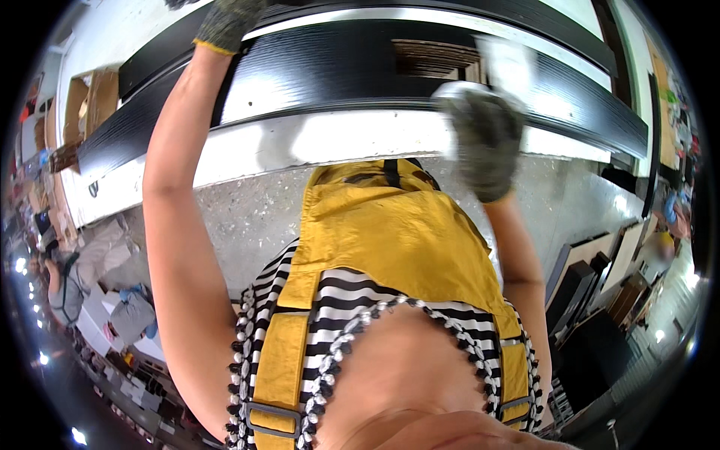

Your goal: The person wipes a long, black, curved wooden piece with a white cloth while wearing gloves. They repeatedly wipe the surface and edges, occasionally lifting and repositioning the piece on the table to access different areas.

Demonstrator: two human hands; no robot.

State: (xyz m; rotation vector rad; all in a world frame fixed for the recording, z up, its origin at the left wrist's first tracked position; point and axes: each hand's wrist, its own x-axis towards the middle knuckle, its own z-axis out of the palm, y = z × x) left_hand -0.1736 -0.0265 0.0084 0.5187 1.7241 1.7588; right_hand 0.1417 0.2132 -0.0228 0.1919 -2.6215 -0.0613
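Resting at twelve o'clock: long black panel (337, 71) across the white table (360, 142). Right hand (484, 142), gloved, fingers closed around a blurred white cloth (506, 67) against the panel. Left hand (225, 22), gloved, at eleven o'clock on the panel's far edge; finger state cannot be told.

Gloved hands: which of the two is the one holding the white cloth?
The right hand, at the front edge of the long black panel, grips the blurred white cloth. The left hand is stretched up to the picture's top edge with no cloth visible.
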